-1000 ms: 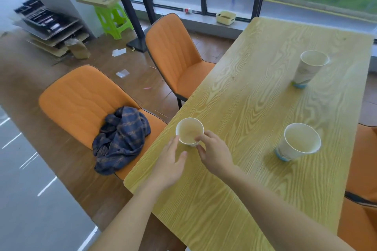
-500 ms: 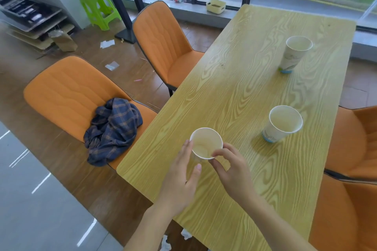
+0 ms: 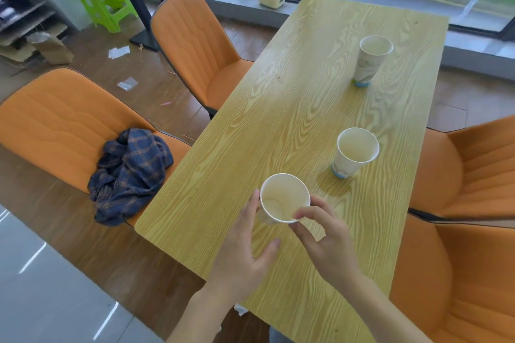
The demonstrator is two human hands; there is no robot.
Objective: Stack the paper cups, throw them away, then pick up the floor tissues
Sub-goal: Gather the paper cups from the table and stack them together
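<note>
I log three paper cups on the wooden table, all mouth-up and none nested yet.

The near cup sits between both hands. The right hand pinches its rim at about 5 o'clock with thumb and forefinger. The left hand is spread, not clenched, with its fingertips against the cup wall at about 9 o'clock. Whether the cup base is on the table or just lifted off it, I cannot tell; the cup leans slightly toward the camera.

The middle cup stands upright toward 1 o'clock from the held cup, near it but apart. Its long axis runs vertical, mouth open upward. The right hand is the nearer of the two. The far cup stands upright farther along the same line, toward 12 to 1 o'clock, well apart from the hands.

My judgement: stacking is at its first step. The coming move turns on carrying the held cup toward 1 o'clock and bringing its base over the middle cup's mouth with the axes aligned. A tilted entry could tip the light middle cup.

Scraps of paper or tissue lie on the floor toward 10 o'clock, beyond the chairs, untouched. A smaller white scrap shows under the table's near edge.
</note>
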